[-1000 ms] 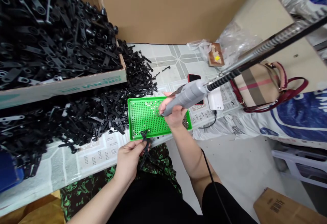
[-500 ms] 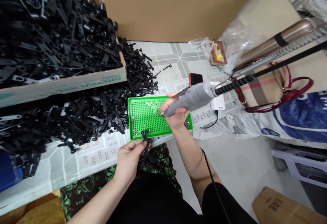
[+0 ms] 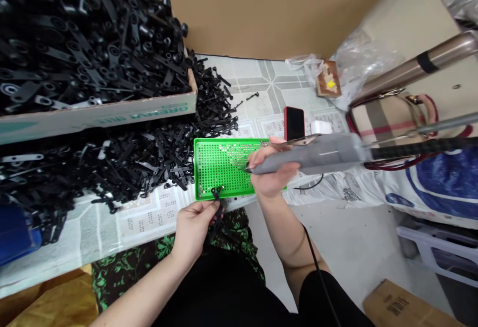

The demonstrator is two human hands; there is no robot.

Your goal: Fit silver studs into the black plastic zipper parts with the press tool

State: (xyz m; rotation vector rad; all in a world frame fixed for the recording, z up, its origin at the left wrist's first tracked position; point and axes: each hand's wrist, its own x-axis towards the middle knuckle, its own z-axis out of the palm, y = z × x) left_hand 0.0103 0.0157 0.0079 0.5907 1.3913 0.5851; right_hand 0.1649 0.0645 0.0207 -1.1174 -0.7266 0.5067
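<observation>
Hands work at the near edge of a table (image 3: 142, 220) covered with printed paper. The left hand (image 3: 194, 230) has its fingers pinched around a small black plastic part (image 3: 216, 195) — the part's top end rests against the near rim of a green perforated tray (image 3: 220, 165), while the rest of it hangs down past the table edge, over the lap. The right hand (image 3: 271, 170) is clenched around the grey body of a power screwdriver (image 3: 309, 154), which lies nearly level, its tip pointing left over the tray's right half, close to the surface; whether the tip touches the tray cannot be told. A thin black cable (image 3: 317, 272) runs down along the right forearm.

The tray sits flat on the paper, its holes partly filled with small pale screws near the far side. Just left of it lies a loose heap of black parts (image 3: 112, 167) spread across the table, and behind that a cardboard box (image 3: 97, 115) piled high with more of the same. Beyond the tray stand a red phone (image 3: 294, 122) and a white charger (image 3: 321, 127) — near each other, just past the screwdriver. A checked handbag (image 3: 388, 113) with red handles rests to the right, and a clear plastic bag (image 3: 354, 63) lies against the brown cardboard wall (image 3: 261, 8) at the back.
</observation>
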